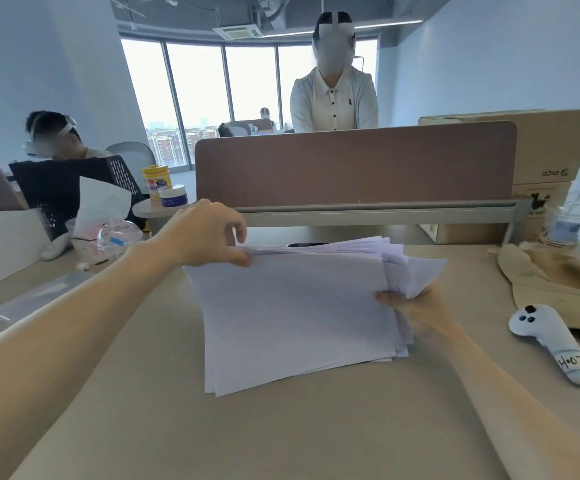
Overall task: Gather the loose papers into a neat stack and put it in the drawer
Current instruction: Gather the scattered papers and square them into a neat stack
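Papers (292, 313) on desk (281, 438), gripped btwn left hand (205, 237) & right hand (416, 313).

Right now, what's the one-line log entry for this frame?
stage: squaring papers | left hand: pinching stack's far left corner | right hand: gripping right edge | paper stack: uneven, on desk | drawer: unseen

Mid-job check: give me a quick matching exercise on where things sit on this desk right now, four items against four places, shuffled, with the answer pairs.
Things:
1. paper stack
2. white controller
3. clear plastic cup
4. yellow-lidded jar

Places:
A. far right, next to the cardboard box
B. small round table beyond the desk's left side
C. desk centre, pinched by the left hand at its far corner and the right hand at its right edge
D. lying on the desk to the right of the papers, nearer than the cup

Pairs: 1-C, 2-D, 3-A, 4-B
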`<state>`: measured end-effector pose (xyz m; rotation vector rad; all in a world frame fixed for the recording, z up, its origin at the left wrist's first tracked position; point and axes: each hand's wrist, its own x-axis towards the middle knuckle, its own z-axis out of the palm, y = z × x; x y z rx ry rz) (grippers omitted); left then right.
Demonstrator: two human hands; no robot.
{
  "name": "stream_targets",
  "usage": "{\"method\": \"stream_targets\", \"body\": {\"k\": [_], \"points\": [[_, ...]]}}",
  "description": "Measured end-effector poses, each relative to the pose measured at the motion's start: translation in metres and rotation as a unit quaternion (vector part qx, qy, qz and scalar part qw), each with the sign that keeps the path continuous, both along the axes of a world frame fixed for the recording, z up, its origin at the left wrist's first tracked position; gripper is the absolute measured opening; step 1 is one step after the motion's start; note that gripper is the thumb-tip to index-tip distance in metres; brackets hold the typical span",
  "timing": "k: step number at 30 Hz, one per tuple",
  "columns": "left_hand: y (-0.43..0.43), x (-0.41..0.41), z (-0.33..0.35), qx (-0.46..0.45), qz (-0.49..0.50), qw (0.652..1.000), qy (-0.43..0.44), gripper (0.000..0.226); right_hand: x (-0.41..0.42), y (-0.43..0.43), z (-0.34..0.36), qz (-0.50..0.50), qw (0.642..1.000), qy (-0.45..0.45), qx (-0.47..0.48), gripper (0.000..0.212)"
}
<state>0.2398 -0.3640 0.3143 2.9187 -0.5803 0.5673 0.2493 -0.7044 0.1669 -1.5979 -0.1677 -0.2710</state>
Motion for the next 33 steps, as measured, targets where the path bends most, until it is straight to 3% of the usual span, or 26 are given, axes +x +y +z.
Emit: {"method": "stream_targets", "body": {"k": [3, 7, 10, 12, 14, 16, 21, 24, 27, 30, 33], "points": [[0.036, 0.003, -0.022, -0.172, -0.011, 0.983, 0.067, 0.031, -0.005, 0.002, 0.0, 0.002, 1.0, -0.024, -0.008, 0.033], [0.057, 0.002, -0.072, -0.32, -0.005, 0.943, 0.091, 0.054, -0.007, 0.002, -0.001, -0.013, 0.998, -0.043, -0.049, 0.04], [0.06, 0.0, -0.115, -0.514, 0.008, 0.844, 0.153, 0.089, -0.009, 0.001, -0.002, -0.018, 0.998, -0.046, -0.024, 0.039], [0.057, 0.0, -0.145, -0.593, -0.004, 0.773, 0.226, 0.104, -0.009, 0.0, -0.003, -0.018, 0.999, -0.049, -0.009, 0.037], [0.047, 0.001, -0.162, -0.623, -0.02, 0.737, 0.262, 0.094, -0.008, 0.001, -0.003, -0.019, 0.999, -0.046, 0.0, 0.034], [0.034, 0.003, -0.162, -0.658, -0.033, 0.717, 0.227, 0.075, -0.009, 0.001, 0.0, -0.03, 0.998, -0.046, 0.004, 0.032], [0.03, 0.015, -0.11, -0.671, -0.101, 0.728, 0.098, 0.038, -0.006, -0.013, 0.026, -0.023, 0.995, -0.097, 0.022, 0.036], [0.03, 0.015, -0.108, -0.661, -0.099, 0.737, 0.101, 0.05, -0.008, -0.022, 0.029, 0.001, 0.995, -0.099, 0.011, 0.053], [0.021, 0.008, -0.135, -0.645, -0.069, 0.748, 0.14, 0.072, -0.007, -0.016, 0.015, 0.032, 0.998, -0.056, -0.006, 0.055], [0.018, 0.006, -0.143, -0.654, -0.066, 0.742, 0.134, 0.06, -0.004, -0.011, 0.008, 0.027, 0.999, -0.031, 0.012, 0.067], [0.023, 0.008, -0.142, -0.647, -0.073, 0.745, 0.145, 0.053, -0.004, -0.016, 0.012, 0.034, 0.998, -0.044, 0.008, 0.062]]}}
